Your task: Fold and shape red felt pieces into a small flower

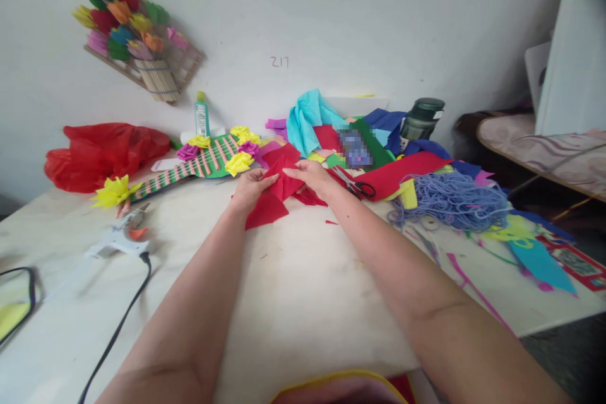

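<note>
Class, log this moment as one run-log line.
left hand: holds red paper | right hand: holds same paper | scissors: beside right hand | glue gun: left

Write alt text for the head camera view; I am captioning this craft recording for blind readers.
Two bare hands, left hand and right hand, hold a piece of red paper over a pale table. Scissors, purple yarn and colored paper scraps lie to the right; a glue gun lies left.

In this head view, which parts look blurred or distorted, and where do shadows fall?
Head view: wide-angle bending at the edges; the white glue gun looks soft; a pixelated patch sits among the coloured sheets; soft daylight, faint forearm shadows on the pale table; both hands' red crepe paper is sharp.
</note>
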Tool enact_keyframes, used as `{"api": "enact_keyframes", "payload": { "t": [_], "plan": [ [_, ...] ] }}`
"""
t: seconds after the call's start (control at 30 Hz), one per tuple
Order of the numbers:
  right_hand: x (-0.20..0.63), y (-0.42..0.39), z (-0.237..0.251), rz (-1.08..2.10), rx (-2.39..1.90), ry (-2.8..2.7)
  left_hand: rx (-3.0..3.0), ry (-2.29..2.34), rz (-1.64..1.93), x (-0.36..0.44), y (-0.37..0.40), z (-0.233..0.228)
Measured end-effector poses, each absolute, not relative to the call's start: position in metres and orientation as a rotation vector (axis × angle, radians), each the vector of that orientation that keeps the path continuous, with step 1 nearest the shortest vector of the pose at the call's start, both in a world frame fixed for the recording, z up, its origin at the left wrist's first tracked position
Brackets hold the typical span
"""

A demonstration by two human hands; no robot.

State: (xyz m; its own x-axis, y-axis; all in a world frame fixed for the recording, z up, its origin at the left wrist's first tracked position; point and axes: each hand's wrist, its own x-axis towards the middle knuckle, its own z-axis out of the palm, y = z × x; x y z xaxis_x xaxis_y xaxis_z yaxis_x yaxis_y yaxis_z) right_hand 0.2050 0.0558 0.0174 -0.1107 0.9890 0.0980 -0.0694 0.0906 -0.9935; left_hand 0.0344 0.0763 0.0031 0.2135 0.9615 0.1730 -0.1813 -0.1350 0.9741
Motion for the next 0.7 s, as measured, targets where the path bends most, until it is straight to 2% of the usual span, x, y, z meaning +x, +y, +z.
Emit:
{"api": "enact_keyframes", "payload": {
  "t": [0.47,0.7],
  "plan": [
    [0.1986,0.0535,0.0205,1.022,-1.193,-1.304,1.418,0.871,1.208,0.0360,0.0805,-0.0003],
    [0.1975,0.0575,0.0131,1.081,-1.150,-1.313,1.391,0.853,1.149,0.0363,0.0751,0.0041]
  ]
}}
